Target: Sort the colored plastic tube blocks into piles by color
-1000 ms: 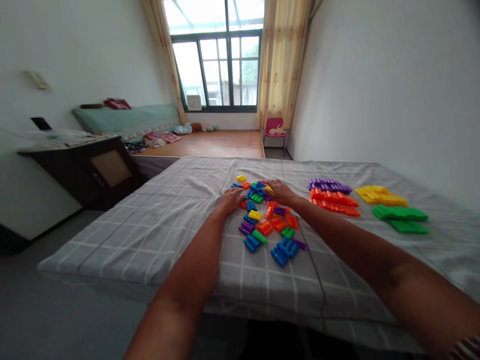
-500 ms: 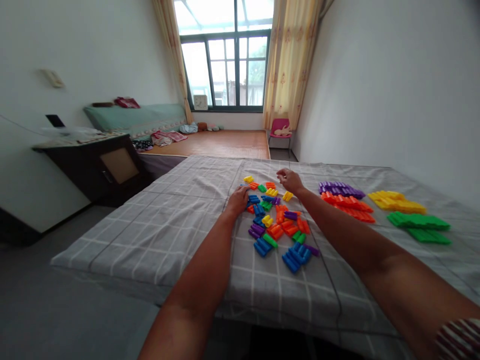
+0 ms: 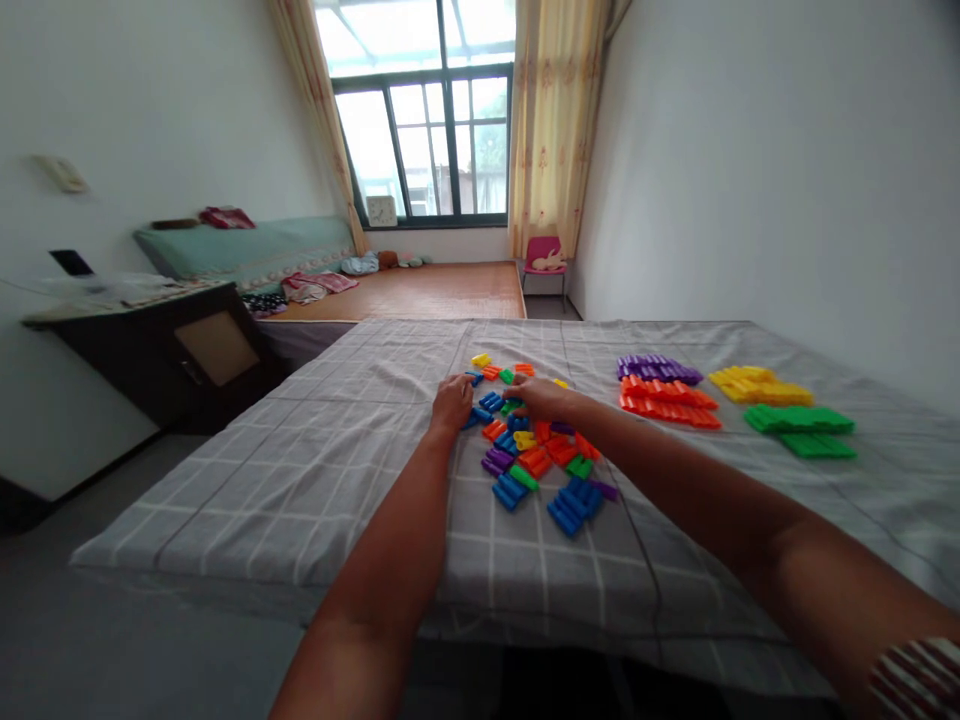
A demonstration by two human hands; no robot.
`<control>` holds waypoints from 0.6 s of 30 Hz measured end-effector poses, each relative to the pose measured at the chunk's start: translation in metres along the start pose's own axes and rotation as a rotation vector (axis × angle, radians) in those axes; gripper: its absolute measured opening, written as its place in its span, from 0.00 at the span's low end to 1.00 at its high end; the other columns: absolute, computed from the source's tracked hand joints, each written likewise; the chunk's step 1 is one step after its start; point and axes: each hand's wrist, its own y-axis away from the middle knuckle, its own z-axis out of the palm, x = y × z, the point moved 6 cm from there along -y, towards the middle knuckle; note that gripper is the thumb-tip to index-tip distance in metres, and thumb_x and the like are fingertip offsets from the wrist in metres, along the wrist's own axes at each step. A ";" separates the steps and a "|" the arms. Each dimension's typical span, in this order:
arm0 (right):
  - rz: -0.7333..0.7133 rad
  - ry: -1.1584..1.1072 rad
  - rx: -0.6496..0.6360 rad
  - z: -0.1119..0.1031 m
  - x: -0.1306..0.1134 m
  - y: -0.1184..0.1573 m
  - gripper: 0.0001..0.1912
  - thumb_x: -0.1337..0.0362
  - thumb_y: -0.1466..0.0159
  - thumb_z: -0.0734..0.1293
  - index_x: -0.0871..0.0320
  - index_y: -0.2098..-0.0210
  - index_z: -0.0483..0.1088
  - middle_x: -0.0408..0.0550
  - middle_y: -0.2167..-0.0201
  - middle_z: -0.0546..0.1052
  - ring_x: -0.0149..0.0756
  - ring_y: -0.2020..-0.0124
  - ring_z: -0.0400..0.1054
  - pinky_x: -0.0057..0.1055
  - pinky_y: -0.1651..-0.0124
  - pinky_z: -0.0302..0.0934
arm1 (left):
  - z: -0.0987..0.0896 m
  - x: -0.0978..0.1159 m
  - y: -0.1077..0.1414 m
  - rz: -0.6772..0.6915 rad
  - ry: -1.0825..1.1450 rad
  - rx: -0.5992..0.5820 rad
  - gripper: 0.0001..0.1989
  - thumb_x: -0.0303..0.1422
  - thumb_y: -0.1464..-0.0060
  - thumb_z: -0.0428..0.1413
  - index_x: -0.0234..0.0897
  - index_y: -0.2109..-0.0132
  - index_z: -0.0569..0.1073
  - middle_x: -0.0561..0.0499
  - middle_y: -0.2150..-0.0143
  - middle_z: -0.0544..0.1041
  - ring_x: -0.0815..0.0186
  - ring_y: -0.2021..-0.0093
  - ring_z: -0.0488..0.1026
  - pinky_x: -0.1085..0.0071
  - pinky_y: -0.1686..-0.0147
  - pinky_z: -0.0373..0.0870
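Right forearm [image 3: 690, 476] between loose pieces [image 3: 535, 461] and stacks [image 3: 670, 402]

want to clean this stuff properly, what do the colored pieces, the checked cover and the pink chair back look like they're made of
Colored pieces: probably molded plastic, slightly glossy, given the bright highlights and even color.
Checked cover: matte cloth, judging by its soft wrinkles; the fiber can't be told.
Pink chair back: perhaps plastic, evenly colored, but too far off to be sure.
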 end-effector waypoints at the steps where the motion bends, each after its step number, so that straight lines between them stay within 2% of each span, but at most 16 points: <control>1: 0.019 0.025 0.003 0.003 -0.002 0.001 0.21 0.64 0.47 0.73 0.55 0.53 0.74 0.51 0.54 0.74 0.38 0.62 0.70 0.30 0.60 0.62 | 0.001 -0.001 0.000 0.004 -0.005 -0.004 0.15 0.27 0.43 0.46 0.36 0.55 0.76 0.45 0.52 0.77 0.61 0.48 0.70 0.61 0.43 0.62; 3: 0.051 0.052 0.005 0.004 -0.007 0.003 0.22 0.65 0.47 0.72 0.55 0.52 0.73 0.52 0.52 0.72 0.37 0.61 0.70 0.30 0.59 0.62 | 0.003 -0.004 -0.001 0.020 -0.010 -0.017 0.15 0.26 0.44 0.47 0.37 0.56 0.76 0.46 0.53 0.77 0.62 0.49 0.70 0.61 0.43 0.63; 6: 0.064 0.091 0.033 -0.008 -0.014 0.010 0.14 0.66 0.42 0.68 0.59 0.56 0.73 0.53 0.52 0.72 0.37 0.62 0.69 0.30 0.60 0.62 | 0.004 -0.007 -0.003 0.017 -0.009 -0.046 0.15 0.26 0.46 0.47 0.37 0.57 0.77 0.46 0.53 0.78 0.62 0.49 0.71 0.63 0.44 0.65; 9: 0.117 0.108 0.169 -0.035 -0.011 0.027 0.11 0.67 0.40 0.64 0.62 0.58 0.72 0.56 0.55 0.74 0.38 0.62 0.70 0.31 0.60 0.61 | 0.002 -0.009 -0.004 -0.025 -0.015 -0.076 0.16 0.28 0.45 0.47 0.36 0.56 0.77 0.46 0.52 0.78 0.63 0.49 0.72 0.66 0.45 0.66; 11: 0.186 0.058 0.293 -0.056 0.002 0.047 0.11 0.66 0.40 0.63 0.61 0.58 0.71 0.54 0.58 0.75 0.38 0.62 0.70 0.30 0.59 0.61 | -0.001 -0.010 -0.004 -0.062 -0.028 -0.092 0.16 0.29 0.45 0.46 0.37 0.55 0.77 0.47 0.51 0.77 0.63 0.49 0.72 0.68 0.46 0.66; 13: 0.270 -0.041 0.395 -0.074 0.026 0.077 0.10 0.66 0.40 0.64 0.59 0.59 0.71 0.50 0.61 0.77 0.36 0.62 0.70 0.30 0.59 0.62 | -0.003 -0.011 -0.004 -0.088 -0.049 -0.115 0.17 0.30 0.44 0.46 0.37 0.54 0.77 0.46 0.50 0.77 0.62 0.49 0.72 0.68 0.47 0.67; 15: 0.375 -0.156 0.507 -0.089 0.062 0.119 0.10 0.65 0.41 0.64 0.58 0.59 0.71 0.47 0.64 0.78 0.35 0.63 0.71 0.30 0.59 0.63 | -0.003 -0.011 -0.004 -0.105 -0.075 -0.144 0.17 0.31 0.44 0.46 0.37 0.53 0.77 0.47 0.50 0.77 0.61 0.49 0.73 0.68 0.48 0.68; 18: 0.581 -0.261 0.769 -0.111 0.131 0.207 0.13 0.62 0.41 0.64 0.58 0.57 0.69 0.49 0.63 0.78 0.36 0.63 0.72 0.32 0.59 0.66 | -0.002 -0.013 -0.006 -0.120 -0.125 -0.169 0.18 0.32 0.45 0.47 0.37 0.52 0.77 0.47 0.49 0.77 0.60 0.49 0.73 0.67 0.48 0.68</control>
